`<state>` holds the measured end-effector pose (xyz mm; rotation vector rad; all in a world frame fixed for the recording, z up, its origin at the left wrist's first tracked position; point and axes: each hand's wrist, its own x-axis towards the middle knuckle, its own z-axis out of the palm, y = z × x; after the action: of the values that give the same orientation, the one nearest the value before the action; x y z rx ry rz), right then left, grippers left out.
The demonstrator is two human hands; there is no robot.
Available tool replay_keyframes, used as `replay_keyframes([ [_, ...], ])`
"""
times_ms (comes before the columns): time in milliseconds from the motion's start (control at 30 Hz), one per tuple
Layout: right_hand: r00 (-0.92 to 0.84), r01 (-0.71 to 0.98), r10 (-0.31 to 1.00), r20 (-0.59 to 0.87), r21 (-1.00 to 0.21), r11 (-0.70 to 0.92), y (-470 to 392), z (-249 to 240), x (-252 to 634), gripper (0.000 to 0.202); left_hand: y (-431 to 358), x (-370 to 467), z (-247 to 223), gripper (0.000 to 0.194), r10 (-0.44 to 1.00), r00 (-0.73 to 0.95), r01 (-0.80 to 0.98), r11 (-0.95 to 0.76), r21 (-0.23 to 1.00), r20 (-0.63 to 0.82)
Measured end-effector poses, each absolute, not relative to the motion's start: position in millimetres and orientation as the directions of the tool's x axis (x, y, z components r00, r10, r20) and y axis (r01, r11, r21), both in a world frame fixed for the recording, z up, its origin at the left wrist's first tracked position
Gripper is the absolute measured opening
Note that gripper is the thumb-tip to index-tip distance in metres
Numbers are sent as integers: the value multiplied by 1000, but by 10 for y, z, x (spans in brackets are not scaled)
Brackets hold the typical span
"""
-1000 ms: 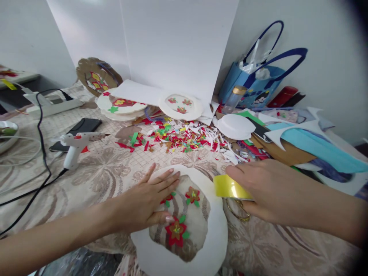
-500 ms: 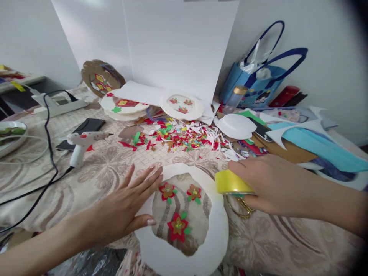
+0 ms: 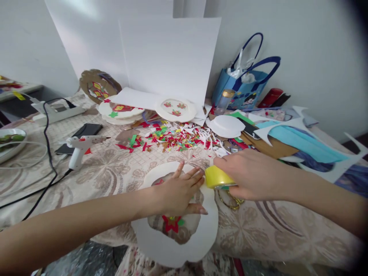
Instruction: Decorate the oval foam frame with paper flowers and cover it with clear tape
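A white scalloped paper frame (image 3: 178, 253) with a see-through middle lies at the table's front edge. Red and brown paper flowers (image 3: 171, 223) with green leaves show in its window, partly covered by my arm and hand. My left hand (image 3: 181, 191) lies spread across the window, its fingertips at the right part of the rim. In my right hand (image 3: 250, 174) is a roll of yellow tape (image 3: 217, 177), held against the frame's right edge beside my left fingertips. Under the roll, gold-handled scissors (image 3: 231, 201) rest on the cloth, their blades hidden.
A white glue gun (image 3: 80, 147) with a black cord stands at left near a phone (image 3: 79, 138). Paper scraps (image 3: 178, 138) lie behind the frame. Farther back are another flowered frame (image 3: 189, 115), a white plate shape (image 3: 227, 126) and a blue bag (image 3: 244, 88).
My left hand has moved right, from the frame's left rim across its window to the right side. The tape roll remains in my right hand by the right edge. The camera view has shifted slightly.
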<state>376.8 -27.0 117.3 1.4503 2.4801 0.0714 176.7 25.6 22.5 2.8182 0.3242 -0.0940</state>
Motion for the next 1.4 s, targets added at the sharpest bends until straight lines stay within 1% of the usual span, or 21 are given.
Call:
replay_keyframes([
  [133,-474,847,858,-198,162,505,-256,1212,3795,18,249,1789,238,81,218,967,246,-929,277,-129],
  [300,-467,860,851,-238,101,500,-214,1279,3839,14,236,1785,249,81,219,963,256,-927,275,-157],
  [433,-437,884,864,-252,60,464,-216,1275,3892,20,233,1792,267,78,229,955,274,-923,270,-187],
  [600,-466,879,865,-184,19,477,-265,1231,3954,32,246,1807,304,77,211,948,277,-916,291,-240],
  [700,-453,891,884,-119,-20,454,-302,1180,4023,41,245,1806,313,77,208,944,280,-917,283,-257],
  [800,-423,902,906,-34,-108,417,-348,1117,4120,50,226,1803,326,71,197,943,270,-924,271,-267],
  [900,-370,907,929,12,-212,364,-410,1076,4224,56,218,1809,344,65,197,941,273,-923,271,-275],
  [1000,-276,912,961,25,-310,270,-481,1052,4326,57,258,1824,365,64,175,955,244,-922,301,-239],
  [1067,-238,895,971,17,-384,226,-518,1022,4388,56,316,1841,400,62,192,962,249,-910,333,-194],
  [1133,-234,863,972,-4,-462,206,-540,978,4435,53,382,1873,465,59,268,957,290,-876,385,-111],
  [1233,-235,822,972,3,-532,201,-552,917,4461,53,437,1970,611,58,375,926,293,-792,535,48],
  [1300,-224,807,973,48,-550,213,-565,887,4466,55,421,2065,712,61,400,911,251,-735,630,104],
  [1333,-218,792,973,83,-568,225,-579,867,4473,56,400,2116,755,61,410,905,242,-718,652,116],
  [1400,-162,722,968,190,-645,248,-635,796,4507,58,347,2212,819,61,433,892,253,-717,649,130],
])
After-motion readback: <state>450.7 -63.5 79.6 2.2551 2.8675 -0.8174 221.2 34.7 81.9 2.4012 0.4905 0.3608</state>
